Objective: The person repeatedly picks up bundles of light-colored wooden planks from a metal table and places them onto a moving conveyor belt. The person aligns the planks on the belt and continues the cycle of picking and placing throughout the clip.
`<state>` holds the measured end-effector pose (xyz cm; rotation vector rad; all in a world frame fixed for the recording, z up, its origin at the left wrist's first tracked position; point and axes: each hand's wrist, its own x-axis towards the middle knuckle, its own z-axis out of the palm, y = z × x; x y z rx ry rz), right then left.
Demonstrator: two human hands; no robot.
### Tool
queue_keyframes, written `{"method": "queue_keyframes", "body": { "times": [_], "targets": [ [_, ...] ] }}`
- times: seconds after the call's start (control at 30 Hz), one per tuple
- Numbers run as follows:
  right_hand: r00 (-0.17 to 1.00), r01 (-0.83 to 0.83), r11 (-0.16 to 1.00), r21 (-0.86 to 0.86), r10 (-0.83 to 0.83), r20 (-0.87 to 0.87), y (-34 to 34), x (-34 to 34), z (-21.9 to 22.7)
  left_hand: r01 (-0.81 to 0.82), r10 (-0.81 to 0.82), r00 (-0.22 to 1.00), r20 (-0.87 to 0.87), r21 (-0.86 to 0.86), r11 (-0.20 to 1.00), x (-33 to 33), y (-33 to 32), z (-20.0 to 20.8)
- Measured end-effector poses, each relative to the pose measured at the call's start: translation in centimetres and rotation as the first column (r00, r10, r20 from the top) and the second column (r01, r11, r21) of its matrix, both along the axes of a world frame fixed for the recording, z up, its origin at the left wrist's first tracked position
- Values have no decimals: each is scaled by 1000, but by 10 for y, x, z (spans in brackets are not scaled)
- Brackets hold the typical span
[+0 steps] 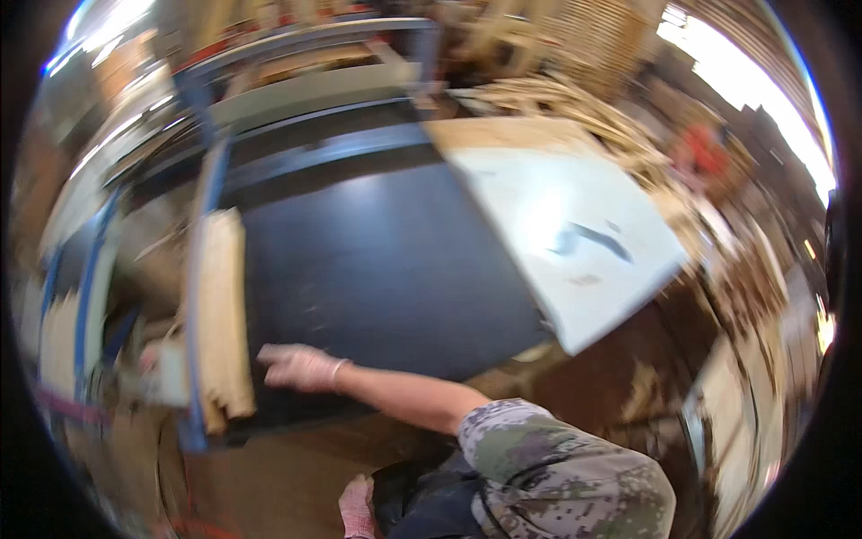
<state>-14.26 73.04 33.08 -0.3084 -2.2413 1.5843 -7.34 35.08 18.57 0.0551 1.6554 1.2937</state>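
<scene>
My right hand (303,367), in a pale pink glove, reaches left across the near end of a wide black belt-like surface (377,260). Its fingers are stretched toward a stack of thin pale wooden strips (224,314), with a small gap between, and nothing shows in them. The strips lie lengthwise along the left edge of the black surface, beside a blue rail (194,359). Low in the picture, my left hand (356,506), gloved alike, hangs by my dark apron; motion blur hides how its fingers are set.
A light blue-white board (575,242) adjoins the black surface on the right, with a dark flat item (603,241) on it. Behind stands a blue machine frame (314,40). Loose wooden strips (575,103) heap at the far right; another strip stack (60,346) stands far left.
</scene>
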Motion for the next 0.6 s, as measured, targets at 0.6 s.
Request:
{"method": "queue_keyframes", "body": {
  "times": [0.6],
  "targets": [
    [-289,937,-269,223,-237,928,-347,898,-248,615,-821,554,-141,-594,518,280,232,-90]
  ]
}}
